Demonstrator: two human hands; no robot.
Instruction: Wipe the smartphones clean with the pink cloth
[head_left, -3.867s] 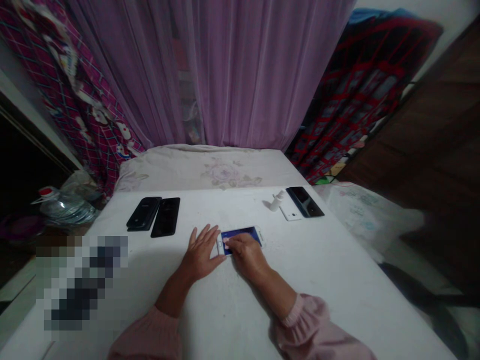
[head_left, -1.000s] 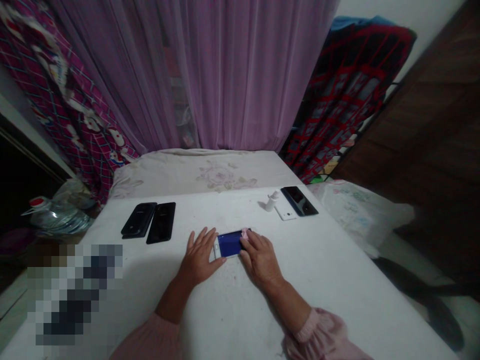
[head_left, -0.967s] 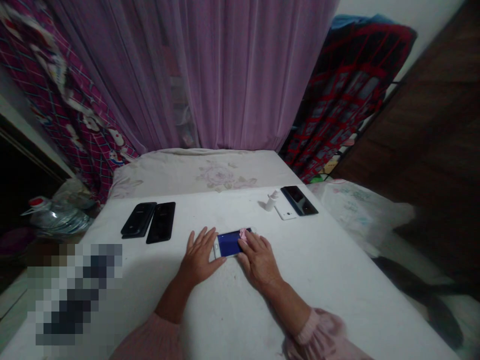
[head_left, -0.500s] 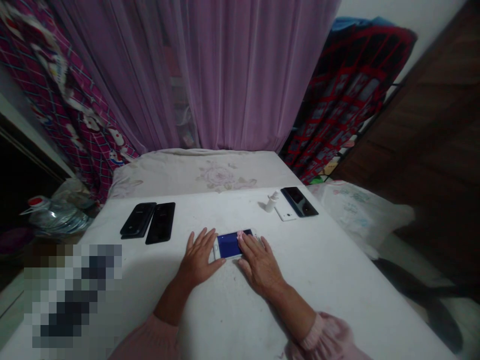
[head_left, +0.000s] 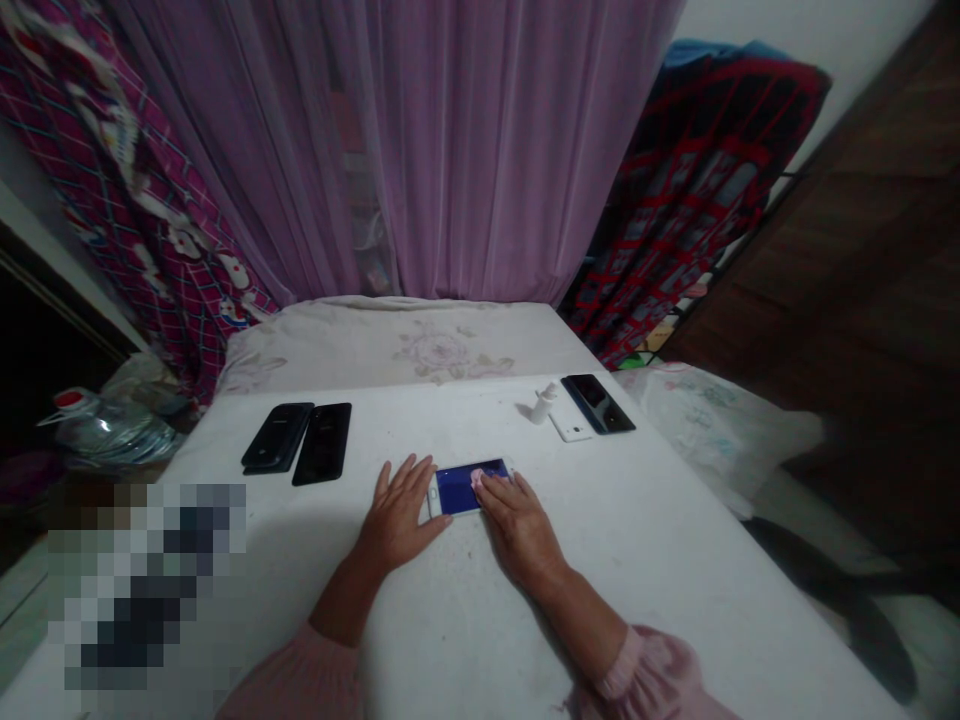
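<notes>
A white smartphone [head_left: 456,492] with a lit blue screen lies flat and crosswise on the white-covered table. My left hand [head_left: 397,515] is at its left end, thumb along the near edge and fingertips by the far corner, bracing it with the other fingers spread. Under the fingertips of my right hand [head_left: 521,520] is a small crumpled pink cloth [head_left: 477,480], pressed against the screen. That hand covers the right part of the phone.
Dark phones [head_left: 277,437] and another black phone [head_left: 322,443] lie at the left. Towards the right are a small white spray bottle [head_left: 541,403], a white phone [head_left: 571,428] and a dark phone [head_left: 598,403]. A large water bottle [head_left: 105,430] stands beyond the table's left edge.
My right hand has shifted slightly on the screen with the pink cloth, its fingers now closer together. My left hand and the phone have stayed in place.
</notes>
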